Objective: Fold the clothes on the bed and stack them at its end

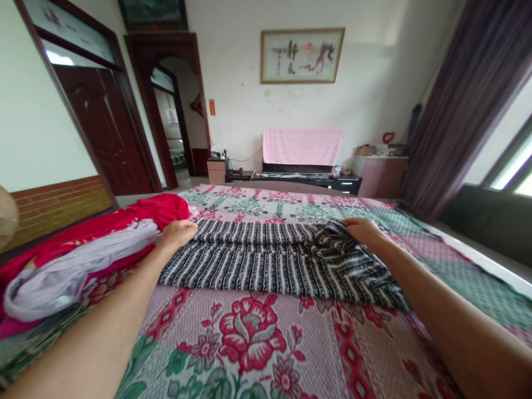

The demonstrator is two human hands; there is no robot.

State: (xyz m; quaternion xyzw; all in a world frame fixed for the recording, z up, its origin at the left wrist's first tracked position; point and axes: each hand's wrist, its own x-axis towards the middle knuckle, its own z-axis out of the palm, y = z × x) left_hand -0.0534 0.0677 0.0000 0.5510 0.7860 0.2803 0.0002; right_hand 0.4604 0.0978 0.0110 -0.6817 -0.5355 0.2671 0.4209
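Pinching the striped knit (pixel 249 269) by its far edge, mid-frame: left hand (pixel 179 231) and right hand (pixel 366 230), well apart (presumably for tautness).

From over here, the wide, gold-framed wall picture (pixel 302 55) carries large black Chinese brushwork; its upper character looks like 静, the lower one I can't make out, nor the small column beside it. The narrow red paper strip (pixel 212 107) by the doorway and the red marks on the pale glass transom (pixel 78 30) are too blurred to read.
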